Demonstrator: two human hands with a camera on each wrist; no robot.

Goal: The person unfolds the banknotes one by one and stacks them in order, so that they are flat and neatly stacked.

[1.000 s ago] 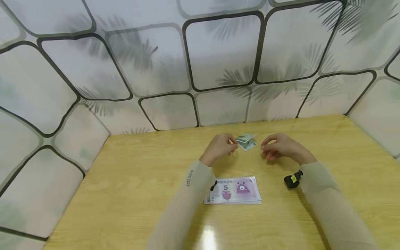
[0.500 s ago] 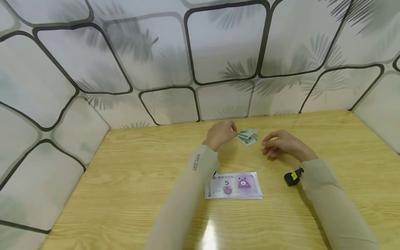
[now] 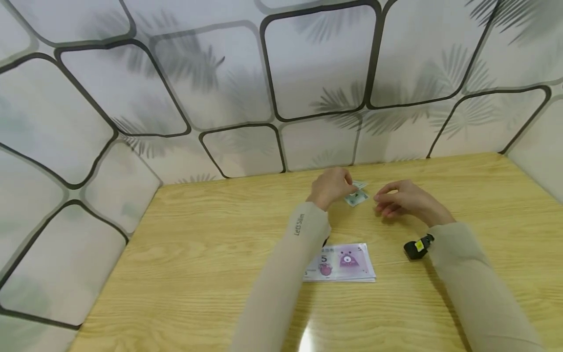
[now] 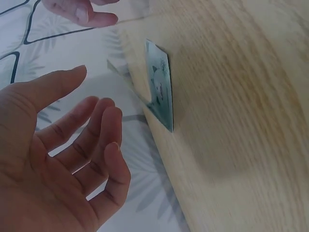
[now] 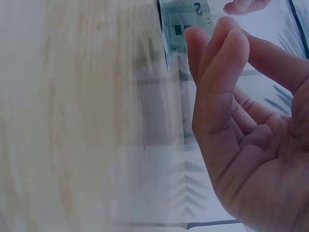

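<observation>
A small green play banknote (image 3: pixel 357 198), folded so that one flap stands up, lies near the back of the table. My left hand (image 3: pixel 333 187) hovers just left of it, partly covering it in the head view. In the left wrist view its fingers are loosely bent and a gap separates them from the folded banknote (image 4: pixel 164 89). On the other side, my right hand (image 3: pixel 406 200) is held with relaxed, bent fingers and nothing in them. The right wrist view shows a flap of the banknote (image 5: pixel 179 29) with printed characters beyond those fingertips.
A stack of purple play banknotes (image 3: pixel 347 266) marked 5 lies nearer me, its left end hidden by my left sleeve (image 3: pixel 281 274). A black device (image 3: pixel 418 248) is at my right wrist. A patterned wall covering (image 3: pixel 316 73) rises behind the wooden table (image 3: pixel 198 244).
My left hand has moved to the right and now overlaps the folded banknote in the head view. The right hand has barely moved. The head view has shifted slightly.
</observation>
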